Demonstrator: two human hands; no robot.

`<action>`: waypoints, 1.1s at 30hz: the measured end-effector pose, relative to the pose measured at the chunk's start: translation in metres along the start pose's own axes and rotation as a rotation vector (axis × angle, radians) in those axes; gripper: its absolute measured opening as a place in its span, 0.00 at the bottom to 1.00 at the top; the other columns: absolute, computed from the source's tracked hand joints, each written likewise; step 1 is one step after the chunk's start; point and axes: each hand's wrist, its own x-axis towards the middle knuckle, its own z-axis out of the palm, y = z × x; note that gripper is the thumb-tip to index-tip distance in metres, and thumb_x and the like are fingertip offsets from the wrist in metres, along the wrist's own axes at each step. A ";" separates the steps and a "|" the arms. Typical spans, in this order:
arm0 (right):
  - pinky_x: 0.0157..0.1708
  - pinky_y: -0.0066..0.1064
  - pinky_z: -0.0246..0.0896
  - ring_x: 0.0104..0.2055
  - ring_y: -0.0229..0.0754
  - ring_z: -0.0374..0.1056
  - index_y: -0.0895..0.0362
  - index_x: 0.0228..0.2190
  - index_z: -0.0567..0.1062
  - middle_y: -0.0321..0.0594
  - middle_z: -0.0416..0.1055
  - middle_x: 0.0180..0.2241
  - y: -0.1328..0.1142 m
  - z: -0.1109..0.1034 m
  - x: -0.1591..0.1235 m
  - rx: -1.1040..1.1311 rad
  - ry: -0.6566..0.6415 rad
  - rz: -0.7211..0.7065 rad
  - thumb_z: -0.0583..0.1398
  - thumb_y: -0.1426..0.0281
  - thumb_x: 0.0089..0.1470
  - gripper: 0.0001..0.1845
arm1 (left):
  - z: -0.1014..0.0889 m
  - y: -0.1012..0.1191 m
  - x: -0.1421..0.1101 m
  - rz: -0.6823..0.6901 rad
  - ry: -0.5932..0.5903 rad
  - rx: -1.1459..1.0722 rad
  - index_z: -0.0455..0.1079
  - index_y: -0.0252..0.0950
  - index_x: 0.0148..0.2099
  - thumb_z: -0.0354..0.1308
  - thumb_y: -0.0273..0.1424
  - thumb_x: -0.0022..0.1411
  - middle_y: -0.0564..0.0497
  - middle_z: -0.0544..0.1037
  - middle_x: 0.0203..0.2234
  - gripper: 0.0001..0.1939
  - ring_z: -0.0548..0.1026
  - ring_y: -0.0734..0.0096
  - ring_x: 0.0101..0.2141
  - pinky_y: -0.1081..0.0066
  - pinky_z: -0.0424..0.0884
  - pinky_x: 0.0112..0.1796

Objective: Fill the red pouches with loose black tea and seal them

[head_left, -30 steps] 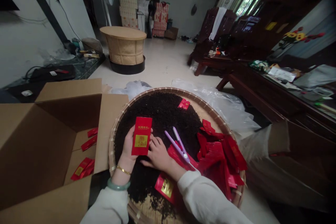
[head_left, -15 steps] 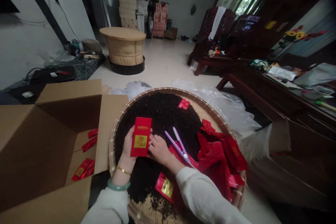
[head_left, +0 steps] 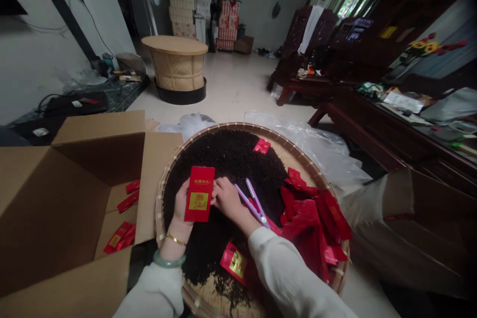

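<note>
A red tea packet [head_left: 199, 179] with gold print stands upright in my left hand [head_left: 182, 203], whose fingers wrap round it from behind. My right hand [head_left: 227, 198] is closed, its bent fingers at the packet's right edge; its fingertips are partly hidden. Both hands are over a heap of dark loose tea leaves [head_left: 223, 151] in a round woven bamboo tray [head_left: 320, 171]. Beside my right hand lies a lilac hand-held sealer [head_left: 254, 198] with its jaws apart. Many flat red packets [head_left: 309, 223] are piled at the tray's right. Another packet [head_left: 233, 261] lies near my right forearm.
To the left is an open cardboard box [head_left: 74, 198] with several red packets [head_left: 121, 237] inside. A small red packet [head_left: 262, 146] rests at the tray's far side. Clear plastic sheeting [head_left: 313, 139] lies behind the tray, and another carton [head_left: 395, 198] stands at right.
My right hand has shifted slightly up along the packet's right edge. The packet stays almost still in my left hand. The view has moved a little.
</note>
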 end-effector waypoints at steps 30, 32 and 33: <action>0.36 0.38 0.68 0.39 0.43 0.73 0.54 0.35 0.75 0.39 0.77 0.33 0.000 -0.047 0.015 2.370 0.474 0.954 0.48 0.63 0.57 0.17 | -0.008 -0.003 0.001 0.024 -0.049 0.115 0.70 0.28 0.48 0.54 0.39 0.54 0.40 0.80 0.32 0.23 0.77 0.59 0.31 0.65 0.74 0.30; 0.34 0.37 0.68 0.36 0.43 0.73 0.54 0.32 0.74 0.38 0.76 0.28 -0.001 -0.050 0.014 2.387 0.497 1.003 0.49 0.64 0.57 0.15 | -0.009 -0.003 0.002 -0.006 -0.042 0.165 0.70 0.27 0.49 0.54 0.38 0.55 0.40 0.80 0.33 0.24 0.78 0.59 0.32 0.65 0.74 0.31; 0.32 0.36 0.68 0.34 0.42 0.73 0.54 0.29 0.73 0.37 0.76 0.26 0.000 -0.051 0.014 2.382 0.508 1.032 0.51 0.64 0.56 0.14 | -0.008 -0.004 0.002 -0.017 -0.045 0.190 0.69 0.28 0.50 0.54 0.38 0.55 0.41 0.80 0.33 0.24 0.78 0.59 0.33 0.65 0.74 0.32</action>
